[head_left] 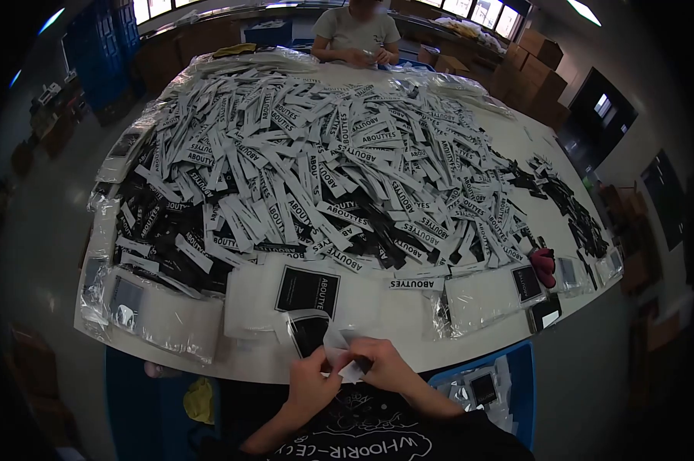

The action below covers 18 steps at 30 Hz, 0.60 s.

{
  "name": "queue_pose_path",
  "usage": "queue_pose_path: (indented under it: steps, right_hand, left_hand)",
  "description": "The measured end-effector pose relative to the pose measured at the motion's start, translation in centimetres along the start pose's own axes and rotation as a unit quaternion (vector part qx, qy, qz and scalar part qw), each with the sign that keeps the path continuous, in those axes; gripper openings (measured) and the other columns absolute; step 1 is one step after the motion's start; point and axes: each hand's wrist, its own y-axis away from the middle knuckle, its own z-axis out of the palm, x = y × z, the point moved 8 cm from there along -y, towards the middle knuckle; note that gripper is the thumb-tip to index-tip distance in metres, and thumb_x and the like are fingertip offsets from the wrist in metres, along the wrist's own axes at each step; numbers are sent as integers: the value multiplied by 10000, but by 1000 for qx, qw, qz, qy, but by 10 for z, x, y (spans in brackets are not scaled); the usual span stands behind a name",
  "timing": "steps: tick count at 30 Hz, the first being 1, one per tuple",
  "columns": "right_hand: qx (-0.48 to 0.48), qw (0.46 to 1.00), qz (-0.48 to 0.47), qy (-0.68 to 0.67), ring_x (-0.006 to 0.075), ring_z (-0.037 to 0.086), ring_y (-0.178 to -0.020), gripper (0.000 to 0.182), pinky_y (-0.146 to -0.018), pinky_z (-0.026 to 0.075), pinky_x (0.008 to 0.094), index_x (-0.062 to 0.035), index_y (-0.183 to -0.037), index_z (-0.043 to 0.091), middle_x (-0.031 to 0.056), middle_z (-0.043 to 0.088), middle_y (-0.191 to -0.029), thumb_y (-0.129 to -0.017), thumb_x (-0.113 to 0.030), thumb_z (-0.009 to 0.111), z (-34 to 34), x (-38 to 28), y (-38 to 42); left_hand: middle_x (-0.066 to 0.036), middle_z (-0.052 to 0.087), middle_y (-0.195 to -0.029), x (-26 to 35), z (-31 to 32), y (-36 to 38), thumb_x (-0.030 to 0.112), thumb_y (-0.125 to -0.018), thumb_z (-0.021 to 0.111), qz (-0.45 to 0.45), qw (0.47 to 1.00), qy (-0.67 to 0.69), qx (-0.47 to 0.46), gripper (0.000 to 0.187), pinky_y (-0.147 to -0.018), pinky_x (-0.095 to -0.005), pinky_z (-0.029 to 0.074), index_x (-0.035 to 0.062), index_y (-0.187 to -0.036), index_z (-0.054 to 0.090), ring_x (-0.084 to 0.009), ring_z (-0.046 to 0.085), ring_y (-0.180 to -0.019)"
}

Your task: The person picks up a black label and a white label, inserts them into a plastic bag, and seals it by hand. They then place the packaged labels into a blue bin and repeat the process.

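At the table's near edge, my left hand [314, 382] is closed on a small clear plastic bag with a black printed panel [308, 335]. My right hand [385, 369] is pinched shut beside it on a folded white slip [336, 343]. The fingertips of both hands nearly meet, and they partly hide where slip and bag come together. Just beyond them a black square label reading ABOUTYES [308, 290] lies on a stack of whitish translucent bags [243, 303].
A large heap of white and black ABOUTYES packets [316, 169] covers the table [531, 142]. Bagged bundles flank me, left [170, 323] and right [478, 300]. Blue bins [143, 415] sit below the edge. A person [356, 34] works across the table.
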Motion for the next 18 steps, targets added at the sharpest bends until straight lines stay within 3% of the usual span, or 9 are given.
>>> queue_pose_path:
  steps: [1, 2, 3, 6, 8, 11, 12, 14, 18]
  right_hand:
    - [-3, 999, -34, 11, 67, 437, -584, 115, -493, 328, 221, -11, -736, 600, 25, 507, -641, -728, -91, 682, 2, -7, -4]
    - [-39, 997, 4, -68, 192, 501, -661, 269, -558, 389, 277, -11, -844, 560, 94, 521, -801, -609, -29, 690, 8, 7, -4]
    - [-43, 997, 1, -67, 192, 501, -661, 269, -558, 389, 277, -11, -844, 560, 94, 521, -801, -609, -29, 690, 9, 5, -6]
    - [68, 991, 22, -116, 246, 522, -724, 393, -619, 431, 303, -18, -958, 545, 110, 528, -947, -592, -23, 687, -2, -5, -7]
    - [105, 980, -92, 139, 292, 527, -794, 511, -695, 460, 325, -16, -1058, 505, 126, 500, -1058, -575, -3, 669, 2, -42, -7]
    - [133, 967, -85, 201, 313, 536, -827, 582, -715, 475, 347, -8, -1118, 484, 142, 541, -1025, -561, 4, 650, 20, -38, 3]
    - [160, 958, -91, 217, 313, 539, -823, 602, -700, 478, 347, -5, -1134, 479, 147, 558, -994, -557, 5, 647, 20, -38, 6]
    - [132, 966, -92, 201, 311, 546, -791, 590, -677, 481, 350, -3, -1130, 490, 145, 573, -941, -560, 5, 645, 23, -31, 4]
    - [123, 976, -83, 160, 304, 557, -685, 497, -611, 479, 360, -4, -1061, 550, 133, 591, -799, -572, 11, 638, 18, -31, 3]
  left_hand:
    - [-147, 622, -675, -4, -4, -1, 88, -773, 608, -19, 999, 27, 11, 140, -511, -287, 473, -32, -839, 579, -213, 629, -579]
    - [-159, 615, -673, -8, -8, -1, 66, -775, 589, -39, 998, 54, 23, 112, -489, -289, 461, -33, -824, 571, -202, 624, -573]
    - [-159, 615, -673, -14, -7, 0, 66, -775, 589, -38, 997, 53, 29, 112, -489, -289, 461, -33, -824, 571, -202, 624, -573]
    - [-165, 599, -645, -31, -5, 6, 44, -776, 568, -55, 987, 135, 61, 98, -472, -293, 443, -52, -790, 551, -198, 611, -552]
    - [-166, 589, -635, -22, 0, 4, 28, -755, 573, -48, 993, 94, 57, 89, -473, -304, 435, -50, -792, 550, -220, 607, -552]
    - [-163, 582, -641, 10, -5, -2, 26, -716, 595, 40, 998, -5, 43, 114, -490, -339, 444, -39, -802, 556, -276, 595, -555]
    - [-163, 582, -641, 13, -9, -3, 26, -716, 595, 40, 998, -3, 44, 114, -490, -339, 444, -39, -802, 556, -276, 595, -555]
    - [-160, 575, -683, 18, -8, -3, 35, -664, 619, 61, 989, -131, 8, 159, -532, -376, 460, -31, -797, 564, -322, 584, -613]
    - [-159, 568, -739, 21, -12, -6, 50, -637, 631, 71, 984, -154, 47, 169, -571, -395, 468, -34, -770, 568, -339, 572, -661]
